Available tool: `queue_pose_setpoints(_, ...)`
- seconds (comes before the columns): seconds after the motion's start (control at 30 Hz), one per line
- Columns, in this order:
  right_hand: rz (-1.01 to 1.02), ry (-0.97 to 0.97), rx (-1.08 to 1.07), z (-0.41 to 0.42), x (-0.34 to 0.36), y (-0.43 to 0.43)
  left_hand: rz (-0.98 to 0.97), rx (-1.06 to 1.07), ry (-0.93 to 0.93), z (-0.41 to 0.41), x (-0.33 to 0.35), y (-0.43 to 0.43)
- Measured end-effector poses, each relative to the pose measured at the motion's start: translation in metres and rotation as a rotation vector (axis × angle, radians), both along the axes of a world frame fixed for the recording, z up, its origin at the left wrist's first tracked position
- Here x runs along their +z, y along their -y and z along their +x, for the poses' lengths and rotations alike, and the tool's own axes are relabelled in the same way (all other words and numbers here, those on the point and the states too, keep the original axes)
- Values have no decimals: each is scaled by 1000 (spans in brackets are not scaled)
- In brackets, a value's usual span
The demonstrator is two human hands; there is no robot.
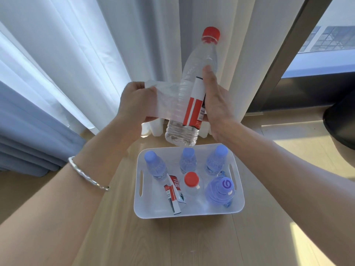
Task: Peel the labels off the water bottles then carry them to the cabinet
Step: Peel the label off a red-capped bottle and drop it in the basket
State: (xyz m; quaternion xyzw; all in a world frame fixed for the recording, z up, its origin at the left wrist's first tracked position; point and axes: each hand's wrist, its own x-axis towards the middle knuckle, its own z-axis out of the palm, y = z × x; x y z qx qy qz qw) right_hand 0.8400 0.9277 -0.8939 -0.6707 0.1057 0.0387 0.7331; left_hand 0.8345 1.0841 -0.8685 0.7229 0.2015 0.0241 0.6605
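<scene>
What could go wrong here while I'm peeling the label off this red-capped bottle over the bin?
1. The label is half off, pulled sideways by the left hand. A hard tug could tear it and leave a strip stuck on.
2. The right hand alone holds the bottle in the air. If that grip slips, the bottle may drop onto the blue-capped bottles in the white bin below.

A clear red-capped bottle (194, 73) hangs tilted above the white basket (190, 215), its red-and-white label (194, 104) half peeled and stretched left. Inside stand three small blue-capped bottles (154, 166) (187, 160) (216, 160) at the far side, with a second red-capped bottle (191, 181), a larger blue bottle (220, 191) and a loose peeled label (172, 192) nearer.
</scene>
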Motion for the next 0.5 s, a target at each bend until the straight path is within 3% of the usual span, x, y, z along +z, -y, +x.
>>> queue_pose_setpoints(0.13, -42, 7, 26, -3, -5, -1, -65, 176, -118, -1, -5, -22)
queue_pose_setpoints(0.23, -102, 24, 34, -2, -9, -1, 254, 230, 153, -1, -1, -27)
queue_pose_setpoints(0.33, -122, 42, 43, -3, -10, -4, 244, 26, 373, -4, 11, -8)
queue_pose_setpoints(0.5, -137, 110, 73, -9, -7, -10, 281, -304, 148, -11, 3, 18)
